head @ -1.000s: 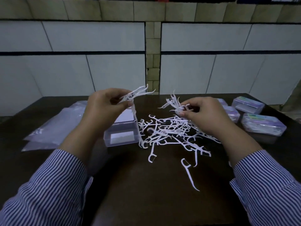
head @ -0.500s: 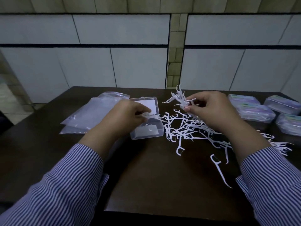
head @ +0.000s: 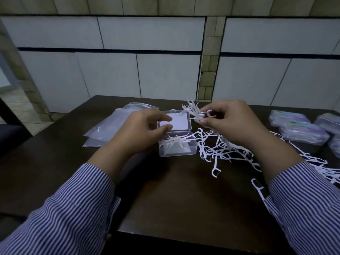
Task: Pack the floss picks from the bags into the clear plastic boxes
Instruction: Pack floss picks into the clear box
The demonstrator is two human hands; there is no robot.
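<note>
An open clear plastic box (head: 177, 151) stands in the middle of the dark table, its lid (head: 184, 124) folded back. Several white floss picks (head: 174, 139) lie in it, some poking over the right rim. My left hand (head: 145, 129) hovers just left of the box, fingers loosely spread, holding nothing. My right hand (head: 231, 122) pinches a bunch of floss picks (head: 193, 111) above the table. A loose pile of floss picks (head: 217, 150) lies under and beside that hand.
Empty clear bags (head: 110, 124) lie at the left of the box. Several closed filled boxes (head: 301, 131) sit at the right edge. More picks (head: 323, 168) are scattered at the right, one single pick (head: 259, 190) near my right sleeve. A tiled wall stands behind the table.
My left hand brought its bunch of picks down into the open box and let go; they now lie in it. The right hand still holds its bunch. The view shifted left.
</note>
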